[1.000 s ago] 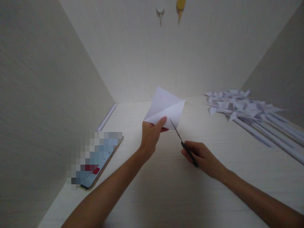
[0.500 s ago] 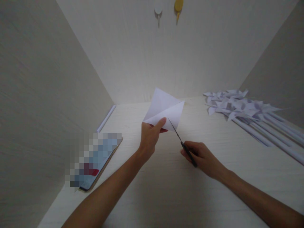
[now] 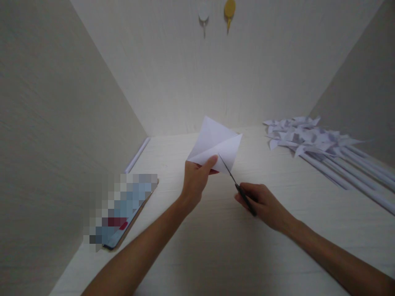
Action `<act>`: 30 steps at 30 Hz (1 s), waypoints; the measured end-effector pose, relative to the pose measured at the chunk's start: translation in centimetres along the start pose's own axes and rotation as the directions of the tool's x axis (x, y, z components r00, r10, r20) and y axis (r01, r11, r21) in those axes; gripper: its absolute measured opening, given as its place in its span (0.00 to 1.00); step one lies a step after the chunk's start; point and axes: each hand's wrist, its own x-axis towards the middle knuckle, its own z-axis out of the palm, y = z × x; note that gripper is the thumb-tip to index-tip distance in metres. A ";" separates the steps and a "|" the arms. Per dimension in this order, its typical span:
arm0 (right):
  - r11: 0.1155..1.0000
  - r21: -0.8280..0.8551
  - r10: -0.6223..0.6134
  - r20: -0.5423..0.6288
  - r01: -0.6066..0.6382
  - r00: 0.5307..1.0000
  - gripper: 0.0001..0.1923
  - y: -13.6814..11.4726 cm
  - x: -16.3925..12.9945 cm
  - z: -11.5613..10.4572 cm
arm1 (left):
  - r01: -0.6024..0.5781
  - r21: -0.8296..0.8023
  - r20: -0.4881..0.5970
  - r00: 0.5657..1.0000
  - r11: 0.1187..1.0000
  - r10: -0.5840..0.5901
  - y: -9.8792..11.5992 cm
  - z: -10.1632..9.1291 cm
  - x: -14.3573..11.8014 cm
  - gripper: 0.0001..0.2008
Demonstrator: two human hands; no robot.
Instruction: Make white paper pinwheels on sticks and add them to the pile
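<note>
Pale walls (image 3: 185, 78) bound a counter (image 3: 200, 263) where the left hand (image 3: 196, 176) pinches folded paper (image 3: 212, 135), the right hand (image 3: 262, 205) grips black-handled scissors (image 3: 246, 200), and a partly pixelated phone screen (image 3: 132, 213) is unreadable.

White hook (image 3: 203, 14) and yellow hook (image 3: 229, 10) on the back wall (image 3: 216, 78); phone-like device (image 3: 132, 210) on the tabletop (image 3: 216, 246)

White paper (image 3: 212, 137), black scissors handle (image 3: 246, 200), blades (image 3: 227, 169) apparently grey

From above and behind the left hand (image 3: 195, 180) and right hand (image 3: 266, 206), the head-worn camera is looking forward and down onto the table (image 3: 197, 250), facing the back wall (image 3: 185, 82) and viewing both hands from nearby.
</note>
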 end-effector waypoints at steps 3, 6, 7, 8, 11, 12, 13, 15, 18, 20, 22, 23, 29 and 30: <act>0.999 0.032 0.011 0.008 -0.011 1.000 0.18 0.0 0.0 0.0 | 0.007 0.008 0.020 1.000 1.000 -0.007 0.0 0.1 -0.2 0.14; 1.000 0.006 0.009 -0.002 -0.009 1.000 0.19 0.1 0.1 0.0 | 0.015 0.015 0.015 1.000 1.000 -0.015 0.1 0.2 -0.3 0.14; 1.000 -0.006 0.008 -0.006 -0.008 1.000 0.19 0.1 0.1 -0.1 | 0.016 0.017 0.012 1.000 1.000 -0.017 0.1 0.2 -0.3 0.14; 1.000 -0.012 0.008 -0.009 -0.008 1.000 0.19 0.1 0.1 -0.1 | 0.018 0.017 0.009 1.000 1.000 -0.018 0.1 0.2 -0.3 0.15; 1.000 -0.010 0.013 -0.007 -0.013 1.000 0.19 0.0 0.1 -0.1 | 0.025 0.012 0.008 1.000 1.000 -0.025 0.1 0.1 -0.2 0.15; 1.000 -0.011 0.014 -0.007 -0.014 1.000 0.19 0.0 0.1 -0.2 | 0.029 0.010 0.009 1.000 1.000 -0.029 0.1 0.1 -0.1 0.15; 1.000 -0.014 0.014 -0.005 -0.014 1.000 0.19 0.0 0.1 -0.2 | 0.033 0.008 0.012 0.999 0.999 -0.033 0.1 0.1 -0.1 0.15; 1.000 -0.013 0.011 -0.005 -0.011 1.000 0.19 -0.1 0.0 -0.2 | 0.040 0.003 0.014 0.999 0.999 -0.040 0.0 0.1 0.0 0.15; 1.000 -0.006 0.004 -0.010 -0.004 1.000 0.19 0.0 0.1 -0.2 | 0.052 -0.007 0.006 0.999 0.999 -0.052 -0.2 0.1 -0.1 0.16; 1.000 -0.008 0.001 -0.017 -0.001 1.000 0.19 0.1 0.1 -0.3 | 0.062 -0.013 -0.004 0.998 0.998 -0.062 -0.3 0.1 0.0 0.17; 1.000 -0.017 -0.005 -0.027 0.005 1.000 0.19 0.2 0.2 -0.4 | 0.068 -0.023 -0.002 0.998 0.997 -0.068 -0.3 -0.1 0.3 0.17; 1.000 -0.019 -0.007 -0.029 0.006 1.000 0.19 0.2 0.2 -0.5 | 0.065 -0.025 0.006 0.998 0.998 -0.065 -0.1 -0.3 0.6 0.17; 0.999 -0.037 -0.023 0.027 0.024 0.999 0.18 0.4 0.2 -1.3 | -0.085 0.131 0.206 0.977 0.988 0.056 2.2 -2.7 2.7 0.13; 0.998 -0.051 -0.026 0.055 0.029 0.998 0.18 0.4 0.1 -1.4 | -0.102 0.185 0.246 0.968 0.977 0.055 2.7 -3.0 2.8 0.12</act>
